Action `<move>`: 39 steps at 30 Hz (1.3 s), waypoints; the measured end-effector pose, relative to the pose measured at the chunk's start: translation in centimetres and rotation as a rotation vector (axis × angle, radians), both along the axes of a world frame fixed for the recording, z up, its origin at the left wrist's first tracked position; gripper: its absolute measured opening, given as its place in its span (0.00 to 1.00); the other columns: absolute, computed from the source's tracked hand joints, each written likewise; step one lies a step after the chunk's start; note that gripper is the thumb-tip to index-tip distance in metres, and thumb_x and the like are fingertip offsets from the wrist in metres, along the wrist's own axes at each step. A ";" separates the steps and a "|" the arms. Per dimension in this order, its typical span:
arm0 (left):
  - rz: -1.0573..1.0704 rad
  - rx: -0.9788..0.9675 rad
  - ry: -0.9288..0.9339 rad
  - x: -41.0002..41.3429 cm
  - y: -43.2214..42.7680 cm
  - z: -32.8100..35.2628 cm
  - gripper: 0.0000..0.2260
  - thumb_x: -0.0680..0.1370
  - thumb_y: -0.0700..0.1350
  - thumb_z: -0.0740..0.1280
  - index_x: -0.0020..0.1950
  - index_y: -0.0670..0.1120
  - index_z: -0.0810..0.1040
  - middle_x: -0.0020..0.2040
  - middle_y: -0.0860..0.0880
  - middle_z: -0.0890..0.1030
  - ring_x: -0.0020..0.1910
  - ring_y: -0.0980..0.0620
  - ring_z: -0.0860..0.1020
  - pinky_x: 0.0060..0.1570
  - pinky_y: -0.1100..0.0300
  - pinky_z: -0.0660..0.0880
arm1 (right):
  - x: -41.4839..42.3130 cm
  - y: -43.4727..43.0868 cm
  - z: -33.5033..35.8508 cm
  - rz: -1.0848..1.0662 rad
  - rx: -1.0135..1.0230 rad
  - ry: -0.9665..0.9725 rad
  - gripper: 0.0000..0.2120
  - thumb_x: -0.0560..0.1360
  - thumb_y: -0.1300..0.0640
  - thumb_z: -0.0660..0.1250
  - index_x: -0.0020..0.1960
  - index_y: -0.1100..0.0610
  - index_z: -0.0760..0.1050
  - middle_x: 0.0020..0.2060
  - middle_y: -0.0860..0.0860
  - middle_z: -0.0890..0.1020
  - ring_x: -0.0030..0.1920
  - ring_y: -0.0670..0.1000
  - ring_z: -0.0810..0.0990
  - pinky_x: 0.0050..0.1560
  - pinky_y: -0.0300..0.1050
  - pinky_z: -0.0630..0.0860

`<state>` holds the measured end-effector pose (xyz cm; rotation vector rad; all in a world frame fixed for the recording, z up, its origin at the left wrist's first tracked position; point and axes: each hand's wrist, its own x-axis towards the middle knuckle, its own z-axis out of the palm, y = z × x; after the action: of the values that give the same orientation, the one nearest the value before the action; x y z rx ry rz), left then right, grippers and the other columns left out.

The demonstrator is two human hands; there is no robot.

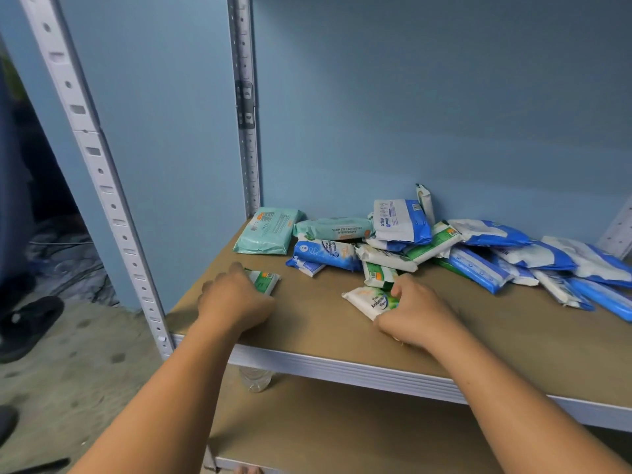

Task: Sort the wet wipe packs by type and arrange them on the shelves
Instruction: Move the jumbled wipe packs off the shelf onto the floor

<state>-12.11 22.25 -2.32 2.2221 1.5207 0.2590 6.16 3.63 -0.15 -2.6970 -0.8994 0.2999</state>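
Clearly, my right hand (413, 311) grips a white pack (367, 300) reading "Antibacterial Wipes"; my left hand (236, 299) clutches a green-labelled pack (267, 280) on the shelf (314, 333).

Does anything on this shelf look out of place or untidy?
Yes. The blue packs and green packs lie mixed in an overlapping heap, one white pack stands on edge against the wall, and a clear bottle sits on the lower shelf.
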 end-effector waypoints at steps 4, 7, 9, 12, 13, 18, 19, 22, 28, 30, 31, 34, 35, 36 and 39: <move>-0.060 0.079 -0.187 -0.6 -0.8 0.8 0.32 0.64 0.50 0.64 0.69 0.48 0.72 0.62 0.45 0.78 0.61 0.40 0.74 0.61 0.48 0.74 | -0.3 -1.5 2.1 -0.011 0.123 0.150 0.28 0.70 0.44 0.72 0.67 0.52 0.74 0.63 0.51 0.77 0.59 0.53 0.76 0.56 0.49 0.76; -0.170 0.162 -0.380 -0.1 -1.1 1.2 0.33 0.65 0.45 0.68 0.72 0.50 0.73 0.65 0.47 0.78 0.63 0.42 0.74 0.63 0.51 0.74 | 0.0 -1.8 3.2 -0.021 0.270 0.219 0.26 0.67 0.41 0.72 0.59 0.56 0.80 0.55 0.53 0.81 0.54 0.54 0.79 0.56 0.52 0.77; -0.225 0.179 -0.464 1.1 -1.3 1.7 0.32 0.69 0.38 0.70 0.74 0.50 0.72 0.68 0.48 0.76 0.67 0.45 0.73 0.64 0.58 0.70 | 0.3 -1.2 3.1 -0.051 0.332 0.205 0.22 0.70 0.44 0.71 0.60 0.55 0.79 0.52 0.52 0.79 0.53 0.54 0.77 0.54 0.50 0.77; -0.319 0.276 -0.525 3.5 -1.6 2.2 0.31 0.71 0.36 0.71 0.75 0.49 0.72 0.71 0.49 0.74 0.69 0.48 0.72 0.62 0.65 0.64 | 0.7 0.5 1.6 -0.140 0.403 0.108 0.28 0.67 0.42 0.68 0.64 0.52 0.77 0.59 0.53 0.77 0.59 0.55 0.75 0.56 0.50 0.77; -0.352 0.310 -0.530 4.3 -1.7 2.3 0.31 0.72 0.36 0.72 0.75 0.49 0.72 0.70 0.49 0.73 0.68 0.48 0.71 0.61 0.66 0.63 | 1.0 1.0 0.8 -0.158 0.429 0.083 0.31 0.65 0.41 0.66 0.65 0.51 0.75 0.61 0.53 0.76 0.61 0.56 0.74 0.58 0.51 0.77; -0.416 0.328 -0.458 8.5 -0.8 1.0 0.34 0.70 0.35 0.72 0.76 0.46 0.69 0.69 0.48 0.73 0.67 0.46 0.71 0.62 0.64 0.65 | 2.7 3.2 -3.4 -0.214 0.441 -0.023 0.30 0.67 0.42 0.67 0.67 0.51 0.70 0.64 0.54 0.70 0.66 0.59 0.69 0.64 0.58 0.71; -0.425 0.327 -0.449 9.2 -0.5 0.4 0.34 0.70 0.35 0.72 0.76 0.45 0.69 0.69 0.48 0.73 0.67 0.46 0.72 0.61 0.66 0.64 | 2.9 3.5 -4.1 -0.231 0.413 -0.061 0.31 0.67 0.42 0.67 0.67 0.51 0.69 0.65 0.54 0.70 0.67 0.59 0.68 0.65 0.58 0.70; -0.445 0.276 -0.402 10.8 0.0 -1.2 0.32 0.69 0.38 0.69 0.73 0.45 0.70 0.69 0.47 0.72 0.67 0.46 0.71 0.62 0.65 0.64 | 3.3 3.9 -5.6 -0.273 0.312 -0.200 0.34 0.68 0.32 0.66 0.67 0.52 0.69 0.65 0.53 0.71 0.68 0.58 0.67 0.62 0.59 0.64; -0.434 0.425 -0.140 12.3 1.2 -2.3 0.34 0.70 0.53 0.73 0.74 0.47 0.66 0.70 0.47 0.72 0.71 0.42 0.64 0.69 0.53 0.62 | 3.7 4.5 -6.1 -0.276 0.235 -0.281 0.38 0.66 0.25 0.63 0.63 0.53 0.74 0.63 0.52 0.74 0.65 0.57 0.67 0.57 0.58 0.62; -0.412 0.495 -0.088 12.4 1.1 -2.2 0.28 0.71 0.55 0.72 0.68 0.47 0.70 0.65 0.47 0.73 0.66 0.41 0.66 0.64 0.51 0.64 | 3.7 4.4 -6.1 -0.270 0.237 -0.261 0.33 0.67 0.29 0.63 0.61 0.52 0.75 0.62 0.52 0.74 0.64 0.57 0.67 0.57 0.57 0.62; -0.404 0.522 -0.058 12.3 1.0 -2.0 0.26 0.70 0.57 0.71 0.64 0.48 0.72 0.62 0.47 0.73 0.63 0.41 0.67 0.61 0.50 0.65 | 3.7 4.3 -6.0 -0.264 0.235 -0.259 0.31 0.67 0.31 0.63 0.60 0.51 0.75 0.61 0.52 0.75 0.64 0.57 0.67 0.56 0.57 0.62; -0.404 0.503 0.007 11.5 0.4 -1.5 0.23 0.67 0.65 0.71 0.51 0.51 0.73 0.53 0.49 0.73 0.56 0.44 0.68 0.55 0.50 0.63 | 3.5 3.7 -5.5 -0.239 0.198 -0.254 0.27 0.66 0.34 0.62 0.58 0.50 0.75 0.60 0.51 0.75 0.63 0.56 0.67 0.55 0.56 0.62; -0.411 0.480 0.016 11.2 0.1 -1.3 0.23 0.66 0.66 0.71 0.48 0.52 0.72 0.49 0.50 0.71 0.53 0.46 0.68 0.52 0.51 0.62 | 3.5 3.3 -5.2 -0.232 0.181 -0.242 0.26 0.66 0.35 0.63 0.58 0.50 0.75 0.60 0.51 0.74 0.63 0.56 0.67 0.55 0.56 0.62; -0.418 0.464 0.022 10.8 -0.2 -1.0 0.23 0.65 0.67 0.71 0.46 0.52 0.72 0.47 0.51 0.71 0.51 0.47 0.67 0.51 0.52 0.61 | 3.5 2.8 -4.9 -0.228 0.164 -0.226 0.26 0.66 0.36 0.63 0.58 0.49 0.74 0.60 0.51 0.74 0.64 0.56 0.67 0.56 0.56 0.62; -0.446 0.403 0.031 9.6 -1.2 -0.1 0.24 0.61 0.70 0.70 0.42 0.52 0.71 0.41 0.53 0.71 0.45 0.48 0.72 0.45 0.54 0.64 | 3.8 0.7 -3.8 -0.204 0.080 -0.189 0.27 0.65 0.37 0.63 0.60 0.48 0.74 0.60 0.51 0.74 0.65 0.56 0.66 0.57 0.57 0.63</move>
<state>-2.46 21.03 -2.41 2.8179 1.0075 0.4192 9.95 4.33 -3.91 -2.7459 -0.6603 -0.0343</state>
